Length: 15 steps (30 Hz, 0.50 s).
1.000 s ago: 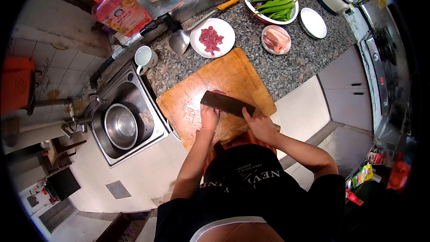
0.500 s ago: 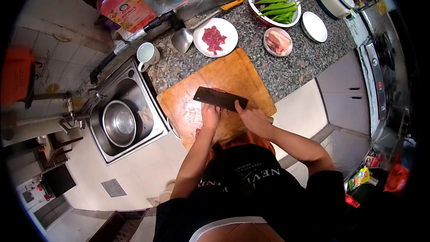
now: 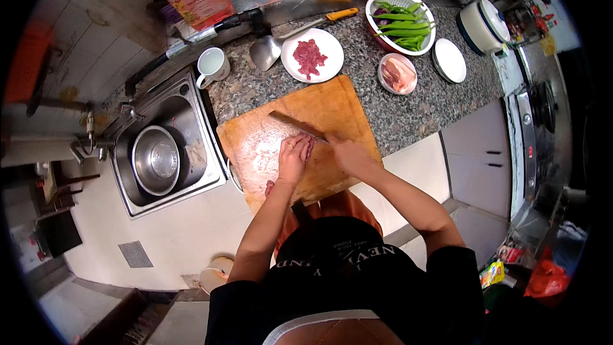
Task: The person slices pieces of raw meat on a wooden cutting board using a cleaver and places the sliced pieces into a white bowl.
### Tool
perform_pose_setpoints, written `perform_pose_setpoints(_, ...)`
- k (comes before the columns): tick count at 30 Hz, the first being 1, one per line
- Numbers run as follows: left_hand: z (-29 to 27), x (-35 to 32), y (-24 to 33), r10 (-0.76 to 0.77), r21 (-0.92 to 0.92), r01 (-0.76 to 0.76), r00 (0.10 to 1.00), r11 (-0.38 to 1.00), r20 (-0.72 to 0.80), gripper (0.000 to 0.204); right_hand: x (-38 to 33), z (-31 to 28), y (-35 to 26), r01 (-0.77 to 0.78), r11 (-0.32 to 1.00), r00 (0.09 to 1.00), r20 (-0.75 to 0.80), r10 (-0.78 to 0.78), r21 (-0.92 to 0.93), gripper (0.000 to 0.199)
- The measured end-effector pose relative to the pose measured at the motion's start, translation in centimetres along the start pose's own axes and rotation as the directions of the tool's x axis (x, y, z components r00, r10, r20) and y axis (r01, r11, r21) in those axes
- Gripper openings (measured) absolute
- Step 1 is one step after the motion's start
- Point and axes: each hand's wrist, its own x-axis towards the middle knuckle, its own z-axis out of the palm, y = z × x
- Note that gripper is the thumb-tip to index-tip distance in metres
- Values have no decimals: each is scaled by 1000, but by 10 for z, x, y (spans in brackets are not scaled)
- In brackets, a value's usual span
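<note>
My right hand (image 3: 350, 156) is closed around the handle of a cleaver (image 3: 295, 124), whose blade now stands nearly on edge over the wooden cutting board (image 3: 341, 112). Just in front of the blade, the bent fingers of my left hand (image 3: 293, 157) press on a piece of dark red meat (image 3: 311, 147), which they partly hide. Another small bit of meat (image 3: 269, 188) lies at the board's near left edge, beside my left wrist. Beyond the board a white plate (image 3: 332, 67) carries a pile of sliced red meat (image 3: 309, 57).
Left of the board is a sink (image 3: 203, 182) with a steel bowl (image 3: 155, 160) in it. Along the counter stand a white mug (image 3: 213, 66), a spatula (image 3: 265, 52), a basket of green peppers (image 3: 403, 29), a bowl of pale meat (image 3: 397, 74), white dishes (image 3: 450, 61) and a white pot (image 3: 483, 27).
The cleaver has turned from lying flat, broad side up, to nearly on edge. My left fingers, formerly under the blade, now show on the meat. The whole view has shifted slightly.
</note>
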Motion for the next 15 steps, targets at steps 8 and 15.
perform_pose_setpoints(8, 10, -17, -2, -74, 169, 80, 996, 982, -43, 19, -50, -21, 32, 186, 970, 979, 116, -169, -156, 52)
perform_pose_setpoints(15, 7, -21, 5, -148, 154, 153, 988, 976, -47, 25, -58, -16, 42, 176, 980, 962, 225, -152, -89, 62)
